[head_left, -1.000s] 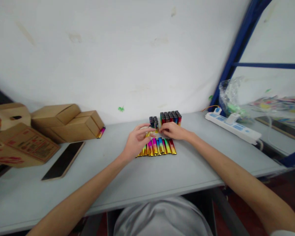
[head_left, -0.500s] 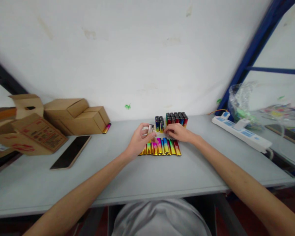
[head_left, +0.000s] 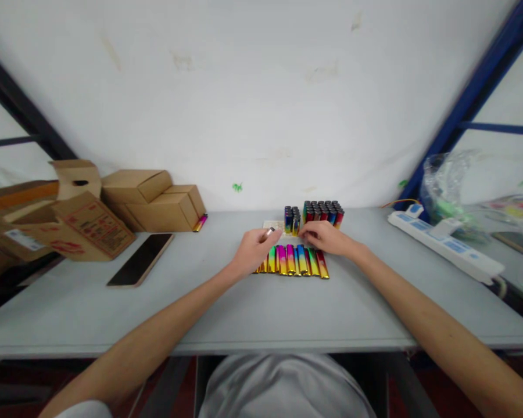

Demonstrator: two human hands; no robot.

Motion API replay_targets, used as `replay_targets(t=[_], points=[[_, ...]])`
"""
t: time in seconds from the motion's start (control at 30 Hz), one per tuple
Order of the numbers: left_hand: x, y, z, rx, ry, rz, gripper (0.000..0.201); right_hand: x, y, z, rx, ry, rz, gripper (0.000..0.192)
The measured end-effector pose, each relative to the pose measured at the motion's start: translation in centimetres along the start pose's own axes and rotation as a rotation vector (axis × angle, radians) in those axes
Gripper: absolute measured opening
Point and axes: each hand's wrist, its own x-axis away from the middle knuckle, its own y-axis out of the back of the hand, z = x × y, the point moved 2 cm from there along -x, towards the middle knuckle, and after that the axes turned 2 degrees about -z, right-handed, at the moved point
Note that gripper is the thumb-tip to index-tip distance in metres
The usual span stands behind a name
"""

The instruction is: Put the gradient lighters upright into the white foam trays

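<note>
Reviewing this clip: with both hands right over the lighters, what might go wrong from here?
1. The left hand pinches one lighter loosely at its fingertips; it may slip onto the flat row of lighters.
2. The right hand sits beside the upright lighters; a nudge might topple them.
3. The smaller standing group is close too and looks tippable.

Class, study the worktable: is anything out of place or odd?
Yes: one stray lighter lies against the cardboard boxes, apart from the flat row of lighters and the standing batch near both hands.
</note>
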Motion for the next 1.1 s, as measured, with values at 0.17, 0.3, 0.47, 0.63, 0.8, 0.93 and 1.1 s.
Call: replay_targets(t=[0.17,0.3,0.47,0.63,0.8,0.93,1.1], points=[[0.0,0.2,0.2,-0.069,-0.016,-0.030,0.046,0.0,0.0,-0.2,0.011,0.006,0.003,0.026],[0.0,0.2,0.1,-0.084,-0.025,-0.019,0.042,0.0,-0.1,-0.2,0.017,0.004,0.000,0.027],[0.2,0.0,-0.1,-0.066,-0.041,-0.013,0.046,0.0,-0.1,-0.2,0.014,0.009,-0.004,0.027],[0.1,-0.2,-0.2,0.065,-0.031,0.083,0.039,0.0,-0.1,-0.3,0.021,0.027,-0.016,0.028],[-1.8,-0.3,0.4,0.131,-0.017,0.137,0.034,-0.1,-0.3,-0.6,0.037,0.061,-0.026,0.028],[-4.1,-0.6,0.8,0.074,-0.156,0.121,0.033,-0.2,-0.3,-0.6,0.057,0.084,-0.033,0.027],[-5.8,-1.0,1.0,-0.017,-0.255,0.119,0.028,-0.2,-0.1,-0.3,0.059,0.080,-0.039,0.028]])
